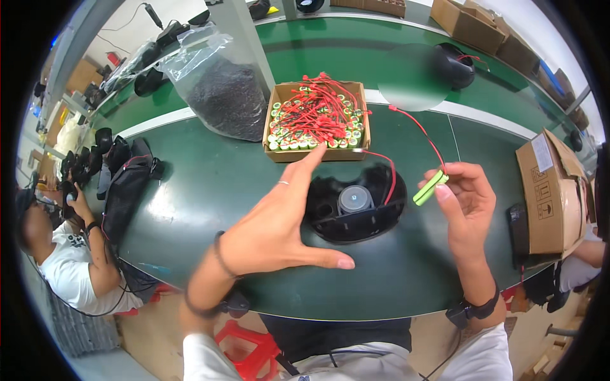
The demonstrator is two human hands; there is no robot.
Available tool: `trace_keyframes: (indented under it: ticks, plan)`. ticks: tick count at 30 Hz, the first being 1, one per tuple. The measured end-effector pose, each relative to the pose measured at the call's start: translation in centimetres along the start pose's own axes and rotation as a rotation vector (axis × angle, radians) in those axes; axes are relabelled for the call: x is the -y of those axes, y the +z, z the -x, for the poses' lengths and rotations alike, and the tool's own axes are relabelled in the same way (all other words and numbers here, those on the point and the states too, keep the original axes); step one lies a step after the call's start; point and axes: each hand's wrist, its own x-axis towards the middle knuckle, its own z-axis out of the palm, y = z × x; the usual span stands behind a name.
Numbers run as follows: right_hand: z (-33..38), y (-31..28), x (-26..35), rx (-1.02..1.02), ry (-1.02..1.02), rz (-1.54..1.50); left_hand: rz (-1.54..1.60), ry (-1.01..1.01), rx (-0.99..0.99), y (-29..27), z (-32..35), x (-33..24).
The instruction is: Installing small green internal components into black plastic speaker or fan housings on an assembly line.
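Right hand (467, 200) pinches the green cylindrical battery pack (430, 188), long axis toward 1 o'clock. The round black plastic housing (356, 206) lies at its 9 o'clock. Left hand (279, 222) hovers there, fingers spread, empty.

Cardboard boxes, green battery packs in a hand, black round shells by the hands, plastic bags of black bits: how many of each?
Cardboard boxes: 4, counting the box of batteries
Green battery pack in the right hand: 1
Black round shell beside the left hand: 1
Plastic bag of black bits: 1
Total: 7
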Motion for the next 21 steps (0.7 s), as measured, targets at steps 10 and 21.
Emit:
trace_keyframes:
  ticks: [10,21]
  plan:
    - [1.9,2.7,0.2,0.149,-0.137,-0.023,0.035,0.24,-0.025,2.9,-2.5,2.5]
    - [2.4,2.6,0.6,0.199,-0.401,0.291,0.22,0.225,-0.225,8.0,-1.4,1.1]
